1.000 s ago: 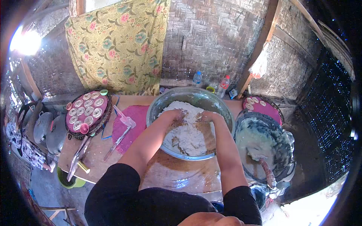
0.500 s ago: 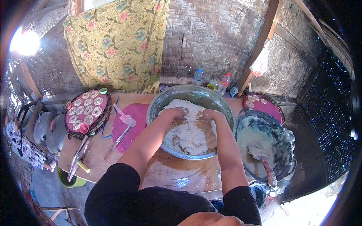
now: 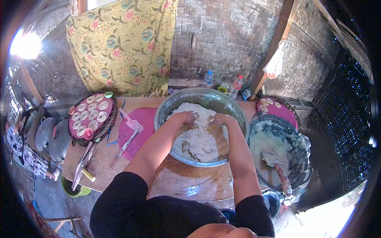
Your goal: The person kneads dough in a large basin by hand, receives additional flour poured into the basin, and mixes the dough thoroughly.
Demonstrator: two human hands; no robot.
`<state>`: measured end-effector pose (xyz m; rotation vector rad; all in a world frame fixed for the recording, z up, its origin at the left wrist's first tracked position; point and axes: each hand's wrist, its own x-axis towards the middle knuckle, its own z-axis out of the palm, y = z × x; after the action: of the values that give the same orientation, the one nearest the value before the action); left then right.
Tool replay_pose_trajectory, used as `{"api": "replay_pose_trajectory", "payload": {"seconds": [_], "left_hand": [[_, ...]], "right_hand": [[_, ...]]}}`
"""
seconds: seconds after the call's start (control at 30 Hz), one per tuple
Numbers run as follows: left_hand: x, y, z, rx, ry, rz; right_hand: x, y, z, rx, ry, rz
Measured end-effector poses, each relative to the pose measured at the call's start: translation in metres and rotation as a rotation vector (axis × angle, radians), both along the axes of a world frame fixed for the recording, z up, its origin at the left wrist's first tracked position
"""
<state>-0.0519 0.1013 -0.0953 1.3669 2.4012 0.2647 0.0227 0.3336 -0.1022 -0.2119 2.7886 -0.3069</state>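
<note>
1. Tabletop (image 3: 107,168): spans the middle of the frame.
2. Metal basin (image 3: 210,97): stands on the tabletop, center of frame.
3. Dark tub (image 3: 294,129): beside the basin, right of frame.
4. White floury mixture (image 3: 196,144): inside the basin, center of frame.
5. Left hand (image 3: 187,119), right hand (image 3: 218,119): in the mixture, center of frame; fingers partly hidden, grip cannot be determined.
</note>
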Motion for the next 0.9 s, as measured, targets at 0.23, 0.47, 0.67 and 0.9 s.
{"api": "replay_pose_trajectory", "payload": {"seconds": [0.23,0.47,0.67,0.9], "left_hand": [[0.001,-0.002,-0.003,-0.002,-0.014,-0.029],[0.013,0.005,-0.017,0.042,0.104,-0.050],[0.048,0.001,0.001,0.036,0.510,-0.033],[0.051,0.002,0.001,0.189,0.217,0.071]], "right_hand": [[-0.004,0.004,-0.016,-0.253,0.051,-0.161],[0.020,-0.047,0.030,-0.019,0.039,0.045],[0.005,-0.053,-0.002,0.113,0.203,0.086],[0.046,-0.090,0.028,0.044,0.073,-0.243]]}}
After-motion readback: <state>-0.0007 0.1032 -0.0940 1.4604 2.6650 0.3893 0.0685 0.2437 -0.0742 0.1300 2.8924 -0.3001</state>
